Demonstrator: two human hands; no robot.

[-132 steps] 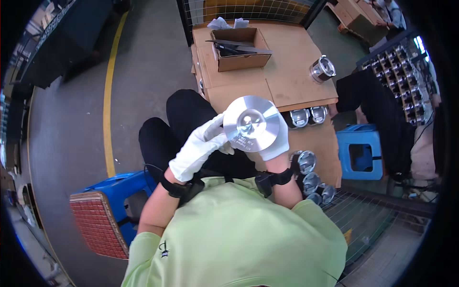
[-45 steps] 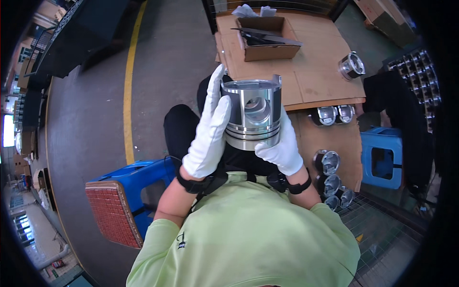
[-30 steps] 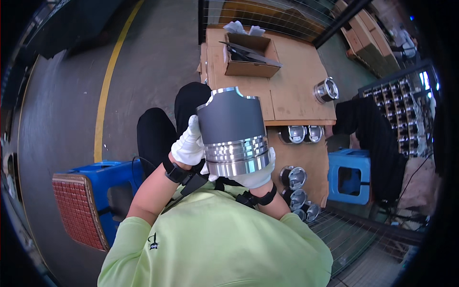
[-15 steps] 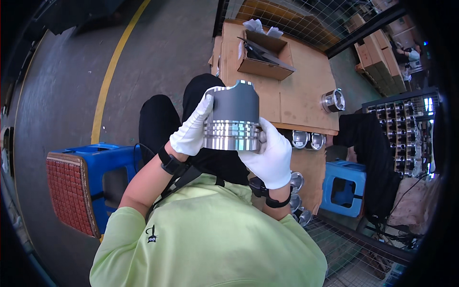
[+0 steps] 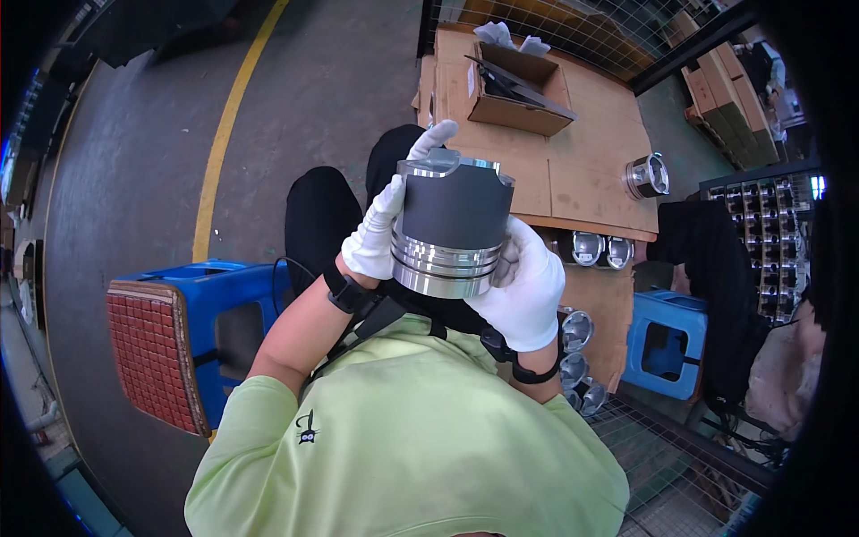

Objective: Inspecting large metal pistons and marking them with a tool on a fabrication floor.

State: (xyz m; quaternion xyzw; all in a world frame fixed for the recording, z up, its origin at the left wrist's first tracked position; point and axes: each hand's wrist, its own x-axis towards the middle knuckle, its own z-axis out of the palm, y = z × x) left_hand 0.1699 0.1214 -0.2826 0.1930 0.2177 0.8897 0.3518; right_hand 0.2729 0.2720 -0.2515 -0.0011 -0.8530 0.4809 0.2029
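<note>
Since half a second ago the piston [image 5: 452, 224] has tilted nearer my view, raised in front of the bench [image 5: 591, 170]. Both hands clamp it: left hand [image 5: 380, 228] on its skirt, right hand [image 5: 523, 286] cupping beneath. Smooth gloves on polished rings could slip, I'd judge, dropping it bench-side.
</note>
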